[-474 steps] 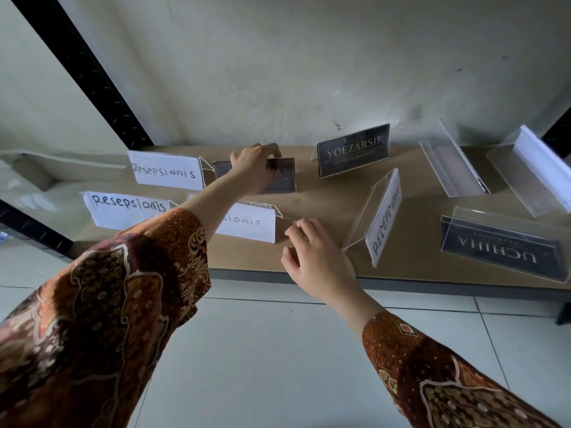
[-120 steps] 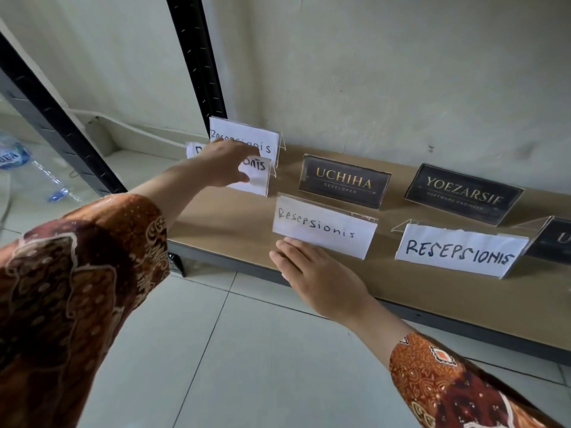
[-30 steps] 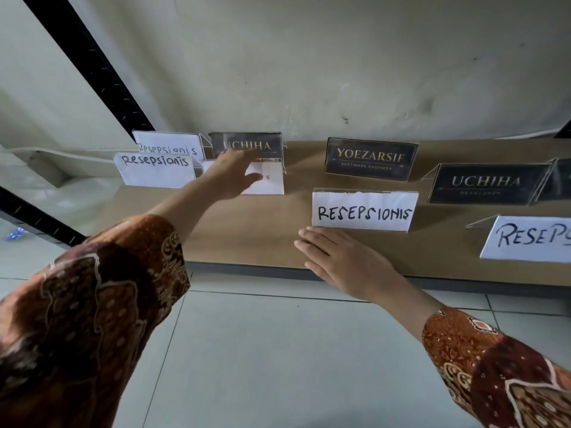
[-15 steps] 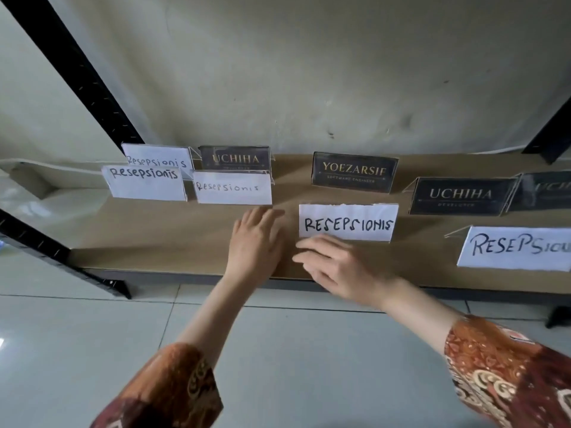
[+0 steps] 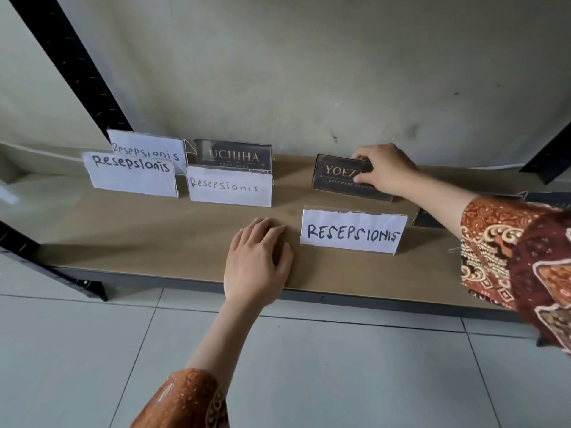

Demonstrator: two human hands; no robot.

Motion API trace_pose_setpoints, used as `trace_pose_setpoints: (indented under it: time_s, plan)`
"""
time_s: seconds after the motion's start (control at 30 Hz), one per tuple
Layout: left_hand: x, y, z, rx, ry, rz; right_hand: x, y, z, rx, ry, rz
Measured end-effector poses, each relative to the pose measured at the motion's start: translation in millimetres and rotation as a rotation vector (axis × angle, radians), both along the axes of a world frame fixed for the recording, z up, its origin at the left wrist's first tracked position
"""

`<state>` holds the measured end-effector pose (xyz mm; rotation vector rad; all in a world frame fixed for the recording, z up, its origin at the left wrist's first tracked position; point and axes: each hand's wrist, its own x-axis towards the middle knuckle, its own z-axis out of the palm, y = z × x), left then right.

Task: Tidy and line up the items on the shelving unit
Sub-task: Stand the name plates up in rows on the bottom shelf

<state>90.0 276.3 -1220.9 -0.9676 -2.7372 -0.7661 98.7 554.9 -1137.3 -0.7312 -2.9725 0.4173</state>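
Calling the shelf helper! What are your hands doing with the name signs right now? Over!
Right hand fingers gripping the YOEZARSIF sign at the back. Left hand flat on the shelf board, empty. Capital-letter RESEPSIONIS sign stands in front.

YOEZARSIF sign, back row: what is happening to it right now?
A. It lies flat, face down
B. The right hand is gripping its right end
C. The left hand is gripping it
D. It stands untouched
B. The right hand closes over the right end of the YOEZARSIF sign, covering the later letters, while the left hand lies flat on the shelf board.
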Motion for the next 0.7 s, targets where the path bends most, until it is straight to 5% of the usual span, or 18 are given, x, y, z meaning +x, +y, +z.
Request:
trace_pose_setpoints:
  time_s: [0.43,0.7]
  plan:
    - [-1,-1,-3,-0.021,-0.013,0.008,-76,-31,-6,-0.068,0.099,0.113]
    - [-2,-2,-2,-0.018,0.017,0.003,-38,-44,8,-0.03,0.228,0.189]
